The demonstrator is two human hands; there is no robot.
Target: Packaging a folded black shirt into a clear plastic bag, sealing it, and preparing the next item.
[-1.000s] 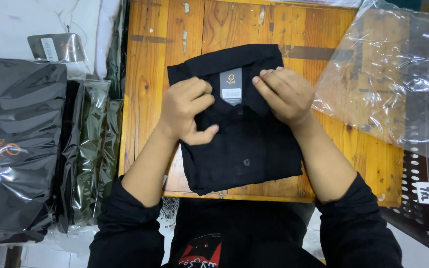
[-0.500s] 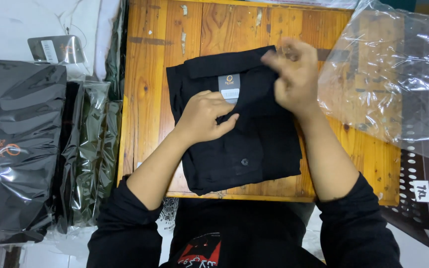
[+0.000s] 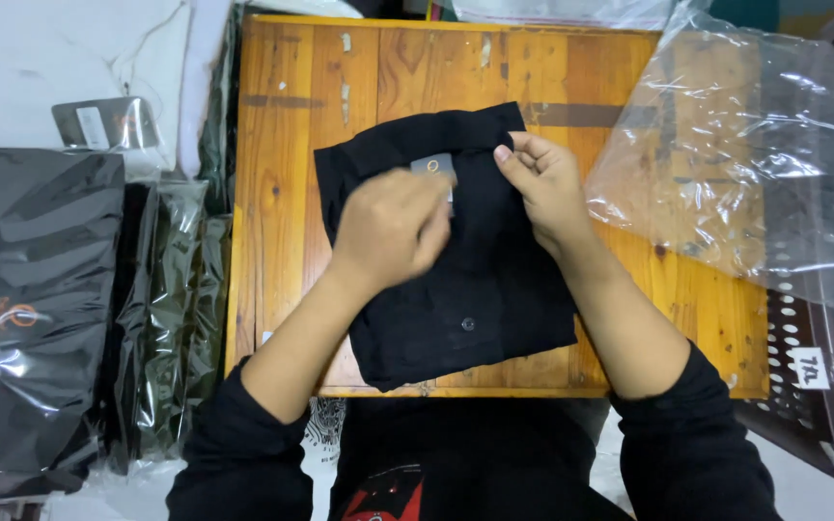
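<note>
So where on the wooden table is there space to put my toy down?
Bare wood shows on the wooden table left of the folded black shirt, and along the far edge beyond it. The clear plastic bag covers the right side; both hands crowd the middle.

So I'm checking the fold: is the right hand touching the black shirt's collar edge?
Touching. The head view shows the right hand with its fingers pinching the top edge of the folded black shirt.

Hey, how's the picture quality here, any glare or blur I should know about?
Head view: the left hand is motion-blurred, the right hand sharper; the clear plastic bag and the wrapped garments throw white glare; the black shirt is so dark that its folds barely show; the wooden table is evenly lit.
</note>
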